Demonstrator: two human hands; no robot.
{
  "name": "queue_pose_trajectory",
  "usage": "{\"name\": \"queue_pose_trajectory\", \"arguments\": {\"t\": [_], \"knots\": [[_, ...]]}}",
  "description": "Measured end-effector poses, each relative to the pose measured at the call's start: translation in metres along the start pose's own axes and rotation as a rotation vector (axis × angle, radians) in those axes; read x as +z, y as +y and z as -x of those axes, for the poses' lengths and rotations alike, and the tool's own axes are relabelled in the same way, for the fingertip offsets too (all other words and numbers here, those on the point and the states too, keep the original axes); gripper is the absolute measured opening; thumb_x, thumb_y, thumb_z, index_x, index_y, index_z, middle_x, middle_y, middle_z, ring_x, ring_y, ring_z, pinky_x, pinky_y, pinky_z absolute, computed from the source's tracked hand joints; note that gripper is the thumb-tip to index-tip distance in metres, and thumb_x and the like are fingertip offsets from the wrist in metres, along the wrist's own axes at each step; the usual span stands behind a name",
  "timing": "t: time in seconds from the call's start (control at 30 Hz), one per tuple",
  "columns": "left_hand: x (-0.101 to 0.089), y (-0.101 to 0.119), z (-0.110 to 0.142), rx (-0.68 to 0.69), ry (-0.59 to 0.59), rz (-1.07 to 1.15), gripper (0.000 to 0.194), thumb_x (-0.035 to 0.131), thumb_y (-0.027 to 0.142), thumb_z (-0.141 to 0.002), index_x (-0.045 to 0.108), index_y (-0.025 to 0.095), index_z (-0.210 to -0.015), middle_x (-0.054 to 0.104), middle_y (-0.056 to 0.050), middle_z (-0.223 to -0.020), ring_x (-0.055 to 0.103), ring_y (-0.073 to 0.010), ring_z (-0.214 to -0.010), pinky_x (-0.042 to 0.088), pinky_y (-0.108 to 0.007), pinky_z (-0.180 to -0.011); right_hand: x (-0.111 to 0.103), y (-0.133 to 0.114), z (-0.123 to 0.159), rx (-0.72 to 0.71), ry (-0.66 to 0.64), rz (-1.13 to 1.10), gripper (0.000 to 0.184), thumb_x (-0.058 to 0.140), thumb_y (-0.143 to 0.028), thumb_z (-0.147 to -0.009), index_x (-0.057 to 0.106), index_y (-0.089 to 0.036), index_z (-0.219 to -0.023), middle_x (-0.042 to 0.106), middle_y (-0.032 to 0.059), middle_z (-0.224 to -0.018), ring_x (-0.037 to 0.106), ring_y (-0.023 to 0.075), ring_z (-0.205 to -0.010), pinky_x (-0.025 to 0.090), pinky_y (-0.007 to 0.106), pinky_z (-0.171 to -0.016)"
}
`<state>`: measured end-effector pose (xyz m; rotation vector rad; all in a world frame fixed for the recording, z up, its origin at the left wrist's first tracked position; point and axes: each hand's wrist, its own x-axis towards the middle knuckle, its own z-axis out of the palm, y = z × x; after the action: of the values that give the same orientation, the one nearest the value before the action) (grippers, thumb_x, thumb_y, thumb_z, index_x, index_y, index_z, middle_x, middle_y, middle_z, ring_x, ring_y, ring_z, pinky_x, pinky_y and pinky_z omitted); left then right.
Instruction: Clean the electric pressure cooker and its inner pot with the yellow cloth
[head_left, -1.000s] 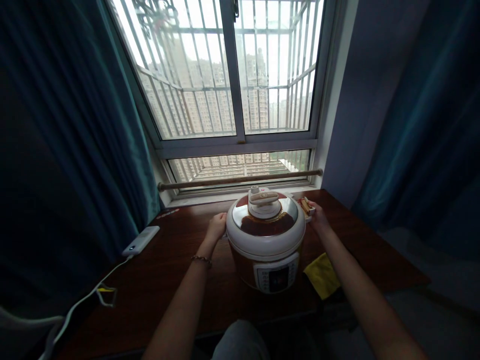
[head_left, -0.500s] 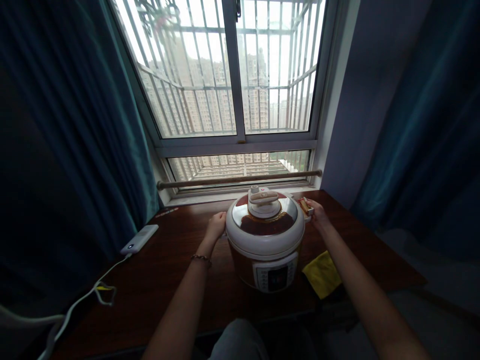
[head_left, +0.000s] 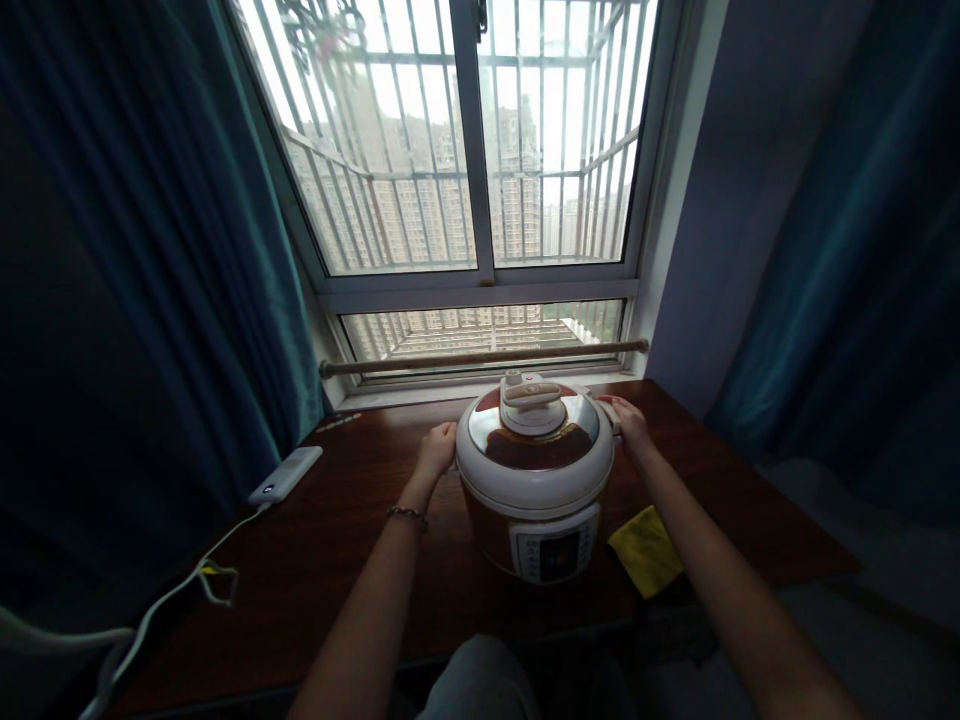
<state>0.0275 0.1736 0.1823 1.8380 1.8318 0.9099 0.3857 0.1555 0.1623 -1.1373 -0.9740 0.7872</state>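
Observation:
A white and brown electric pressure cooker (head_left: 534,490) stands upright on the dark wooden table, its lid (head_left: 536,440) on and its control panel facing me. My left hand (head_left: 436,448) is closed at the cooker's left side, where the handle is mostly hidden behind the fingers. On the opposite side, my right hand (head_left: 628,422) grips the right side handle, with fingers over its top. A yellow cloth (head_left: 646,552) lies on the table just right of the cooker, beside my right forearm.
On the left of the wooden table (head_left: 337,540) lies a white power bank (head_left: 286,475) with a white cable (head_left: 176,590) running off it. Behind the table is a barred window (head_left: 480,180) with a rail (head_left: 487,358) across its lower part. Blue curtains (head_left: 150,200) hang at both sides.
My right fingers have shifted over the right handle, which showed more openly before. My left hand keeps its place at the cooker. The whole view has moved slightly.

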Motion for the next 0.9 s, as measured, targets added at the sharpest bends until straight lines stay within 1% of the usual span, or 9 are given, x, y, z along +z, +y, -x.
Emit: {"name": "queue_pose_trajectory", "arguments": {"t": [0.1, 0.23, 0.4, 0.5, 0.67, 0.73, 0.8, 0.9], "knots": [[-0.001, 0.001, 0.001, 0.001, 0.000, 0.010, 0.035, 0.036, 0.033, -0.080, 0.066, 0.017, -0.076, 0.068, -0.006, -0.083, 0.059, -0.0198, -0.081, 0.036, -0.023, -0.063, 0.000, 0.000, -0.001, -0.039, 0.026, 0.059, 0.038, 0.048, -0.050, -0.067, 0.064, -0.018, -0.079, 0.069, 0.0079, -0.085, 0.062, 0.0221, -0.076, 0.047, 0.032, -0.067], [-0.001, 0.002, 0.002, 0.000, 0.002, 0.025, 0.034, 0.036, 0.033, -0.080, 0.065, 0.016, -0.074, 0.068, -0.005, -0.081, 0.059, -0.0196, -0.080, 0.036, -0.022, -0.063, 0.002, 0.001, -0.001, -0.083, 0.041, 0.133, 0.039, 0.046, -0.050, -0.068, 0.065, -0.017, -0.078, 0.068, 0.0089, -0.085, 0.061, 0.0225, -0.075, 0.046, 0.032, -0.066], [0.000, 0.002, 0.001, -0.003, 0.022, 0.063, 0.032, 0.038, 0.033, -0.079, 0.065, 0.016, -0.071, 0.068, -0.005, -0.079, 0.059, -0.0196, -0.078, 0.038, -0.023, -0.064, 0.003, 0.005, -0.002, -0.132, 0.070, 0.207, 0.042, 0.039, -0.049, -0.073, 0.066, -0.017, -0.077, 0.069, 0.0081, -0.085, 0.060, 0.0216, -0.077, 0.046, 0.031, -0.070], [0.002, 0.000, 0.005, -0.016, 0.078, 0.105, 0.033, 0.039, 0.034, -0.079, 0.065, 0.015, -0.074, 0.069, -0.006, -0.079, 0.060, -0.0203, -0.077, 0.039, -0.024, -0.064, 0.003, 0.007, -0.003, -0.150, 0.095, 0.237, 0.044, 0.036, -0.049, -0.076, 0.067, -0.017, -0.077, 0.069, 0.0081, -0.085, 0.061, 0.0216, -0.077, 0.046, 0.031, -0.070], [0.012, -0.005, 0.016, -0.043, 0.221, 0.203, 0.040, 0.032, 0.034, -0.082, 0.065, 0.015, -0.092, 0.068, -0.008, -0.095, 0.060, -0.0203, -0.085, 0.042, -0.025, -0.069, 0.004, 0.007, -0.001, -0.176, 0.143, 0.283, 0.050, 0.035, -0.051, -0.080, 0.070, -0.016, -0.078, 0.070, 0.0098, -0.083, 0.062, 0.0228, -0.077, 0.045, 0.031, -0.070], [0.015, -0.005, 0.018, -0.057, 0.260, 0.231, 0.041, 0.031, 0.036, -0.082, 0.065, 0.015, -0.091, 0.069, -0.008, -0.092, 0.061, -0.0205, -0.082, 0.042, -0.025, -0.068, 0.004, 0.007, -0.003, -0.183, 0.155, 0.297, 0.051, 0.035, -0.052, -0.080, 0.071, -0.015, -0.078, 0.070, 0.0096, -0.082, 0.063, 0.0228, -0.076, 0.045, 0.031, -0.069], [0.018, -0.003, 0.017, -0.069, 0.287, 0.246, 0.042, 0.032, 0.040, -0.081, 0.066, 0.015, -0.086, 0.070, -0.008, -0.085, 0.061, -0.0210, -0.077, 0.042, -0.026, -0.064, 0.004, 0.007, -0.007, -0.182, 0.158, 0.308, 0.053, 0.035, -0.052, -0.080, 0.072, -0.014, -0.078, 0.071, 0.0091, -0.080, 0.062, 0.0224, -0.073, 0.044, 0.030, -0.067], [0.022, 0.002, 0.016, -0.077, 0.317, 0.254, 0.043, 0.034, 0.044, -0.081, 0.066, 0.015, -0.080, 0.069, -0.007, -0.079, 0.060, -0.0214, -0.072, 0.041, -0.027, -0.061, 0.004, 0.008, -0.021, -0.176, 0.147, 0.314, 0.052, 0.036, -0.052, -0.079, 0.072, -0.014, -0.078, 0.071, 0.0084, -0.078, 0.062, 0.0218, -0.072, 0.044, 0.029, -0.065]]}}
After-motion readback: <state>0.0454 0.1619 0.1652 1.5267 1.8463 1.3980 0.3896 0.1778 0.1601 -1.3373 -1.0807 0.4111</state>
